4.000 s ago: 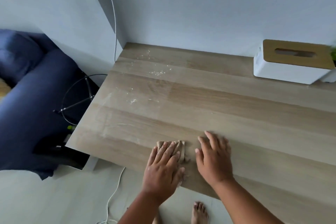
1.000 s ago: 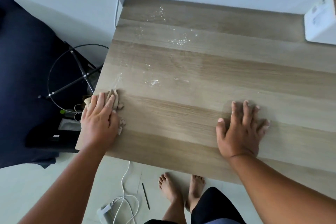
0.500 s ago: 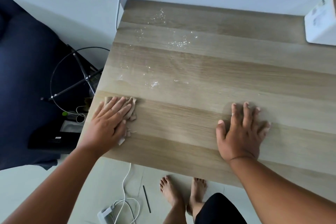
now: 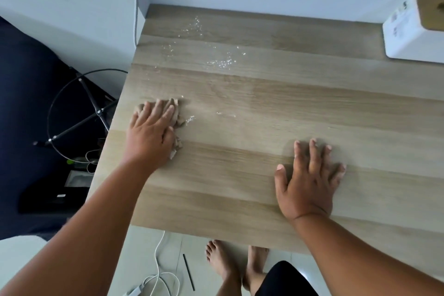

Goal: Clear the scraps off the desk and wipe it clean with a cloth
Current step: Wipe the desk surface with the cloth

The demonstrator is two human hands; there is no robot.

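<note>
The brown cloth (image 4: 175, 116) lies crumpled near the left edge of the wooden bench (image 4: 264, 108), with white scraps (image 4: 221, 62) scattered beyond it toward the wall. The left hand (image 4: 150, 136) presses flat on the cloth with straight fingers. Well right of the cloth, the right hand (image 4: 310, 182) rests spread, palm down, on bare wood.

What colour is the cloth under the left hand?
The cloth is light brown, close to the desk's wood tone; the head view shows it beside the fingers.
</note>
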